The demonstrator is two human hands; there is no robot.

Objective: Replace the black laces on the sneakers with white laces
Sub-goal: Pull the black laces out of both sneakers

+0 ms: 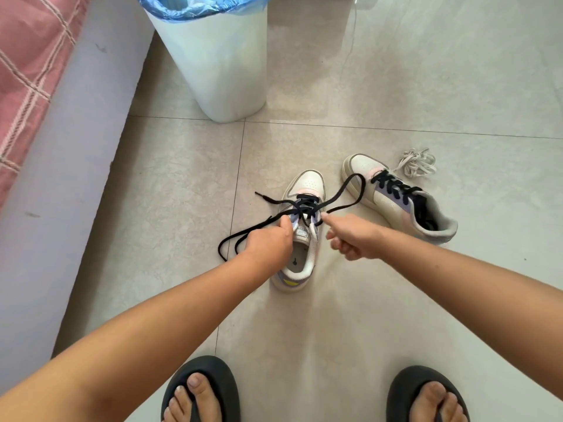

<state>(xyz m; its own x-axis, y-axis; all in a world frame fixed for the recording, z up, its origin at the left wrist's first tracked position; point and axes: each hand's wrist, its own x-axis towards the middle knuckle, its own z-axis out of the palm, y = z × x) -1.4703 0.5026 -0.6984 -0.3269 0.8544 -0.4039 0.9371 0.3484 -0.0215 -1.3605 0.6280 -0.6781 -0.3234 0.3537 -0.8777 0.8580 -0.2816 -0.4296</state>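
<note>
There is only one bit of writing here. It is on a small white tag sewn to the tongue of the near sneaker, just above the middle of the frame. The tag has dark capital letters. The end of the word looks like "TON". The start of the word is hidden under the thumb of the left hand, so the whole word cannot be read. A line of tiny print sits by it, too small to make out. There is a small dark mark on the insole inside that shoe, but it is not a letter I can read.
</note>
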